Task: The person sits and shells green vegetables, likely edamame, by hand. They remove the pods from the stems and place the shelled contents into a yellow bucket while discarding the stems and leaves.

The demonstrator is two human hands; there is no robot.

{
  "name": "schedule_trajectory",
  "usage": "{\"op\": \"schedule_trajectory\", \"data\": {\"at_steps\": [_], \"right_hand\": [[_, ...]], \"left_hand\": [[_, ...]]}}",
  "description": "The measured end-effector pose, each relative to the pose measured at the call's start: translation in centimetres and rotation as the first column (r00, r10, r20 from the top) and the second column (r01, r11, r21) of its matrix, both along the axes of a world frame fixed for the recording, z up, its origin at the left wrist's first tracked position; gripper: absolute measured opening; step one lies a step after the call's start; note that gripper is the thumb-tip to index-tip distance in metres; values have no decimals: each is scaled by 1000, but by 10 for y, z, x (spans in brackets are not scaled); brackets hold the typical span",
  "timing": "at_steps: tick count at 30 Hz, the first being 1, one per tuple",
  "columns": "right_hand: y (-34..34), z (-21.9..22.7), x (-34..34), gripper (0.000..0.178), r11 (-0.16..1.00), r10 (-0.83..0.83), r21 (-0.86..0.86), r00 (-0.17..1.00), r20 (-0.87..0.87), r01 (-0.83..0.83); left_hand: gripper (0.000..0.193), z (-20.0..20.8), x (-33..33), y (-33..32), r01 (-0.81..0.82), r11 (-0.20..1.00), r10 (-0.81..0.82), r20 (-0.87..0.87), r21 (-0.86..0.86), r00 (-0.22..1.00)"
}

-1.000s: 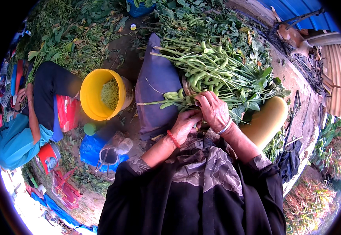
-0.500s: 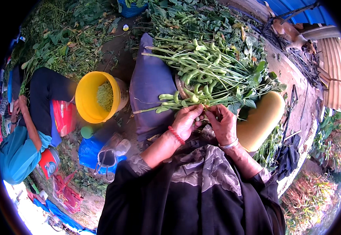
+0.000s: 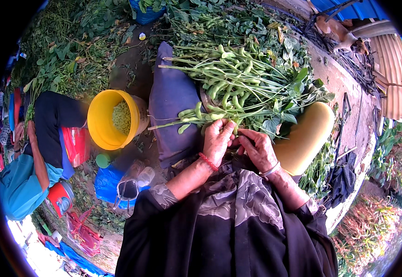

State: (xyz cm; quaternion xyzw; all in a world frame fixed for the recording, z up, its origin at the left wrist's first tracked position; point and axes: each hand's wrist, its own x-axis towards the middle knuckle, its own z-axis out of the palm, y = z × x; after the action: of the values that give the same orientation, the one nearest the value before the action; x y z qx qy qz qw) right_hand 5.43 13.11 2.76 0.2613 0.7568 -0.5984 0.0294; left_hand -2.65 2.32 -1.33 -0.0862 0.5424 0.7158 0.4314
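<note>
Both hands meet over my lap, beside a stack of cut bean plants (image 3: 238,69) with plump green pods. My left hand (image 3: 217,141), with a red beaded bracelet, is closed; its thumb and fingers pinch a green bean pod (image 3: 236,127) near the lower stalks. Just to its right, my right hand (image 3: 258,150), wearing a pale bangle, has its fingers curled together; what lies in them is hidden. A loose stalk with pods (image 3: 189,115) reaches left from my left hand, across a dark purple cloth cushion (image 3: 175,101).
To the left stands a yellow bucket (image 3: 100,117) with shelled green beans (image 3: 121,117) inside. Beyond it sits another person in a teal top (image 3: 23,180). A blue plastic bag (image 3: 106,187) and a mug-like container (image 3: 127,189) lie nearer. A dog (image 3: 339,34) is at far right.
My right hand has turned slightly, its fingers now curling lower and a little apart from my left hand. A green pod now shows at my left thumb. The view has shifted slightly.
</note>
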Motion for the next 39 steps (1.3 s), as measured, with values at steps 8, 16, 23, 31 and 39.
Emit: {"op": "schedule_trajectory", "data": {"at_steps": [8, 16, 23, 31, 39], "right_hand": [[2, -4, -3, 25, 998, 7, -56, 1000, 20, -6], [-2, 1, -3, 22, 1000, 24, 18, 999, 38, -25], [8, -6, -3, 21, 812, -76, -553, 973, 216, 186], [5, -10, -2, 19, 907, -67, -408, 992, 111, 107], [7, 7, -21, 14, 957, 54, 284, 997, 49, -66]], "left_hand": [[13, 0, -2, 0, -24, 1000, 24, 10, 8, 1000], [15, 1, -3, 1, -22, 1000, 22, 5, -4, 1000], [16, -6, -22, -16, 196, 952, -247, 214, 235, 945], [25, -1, -20, -13, 354, 933, -350, -67, 65, 935], [17, -6, -19, -16, 121, 966, -168, 197, 230, 966]]}}
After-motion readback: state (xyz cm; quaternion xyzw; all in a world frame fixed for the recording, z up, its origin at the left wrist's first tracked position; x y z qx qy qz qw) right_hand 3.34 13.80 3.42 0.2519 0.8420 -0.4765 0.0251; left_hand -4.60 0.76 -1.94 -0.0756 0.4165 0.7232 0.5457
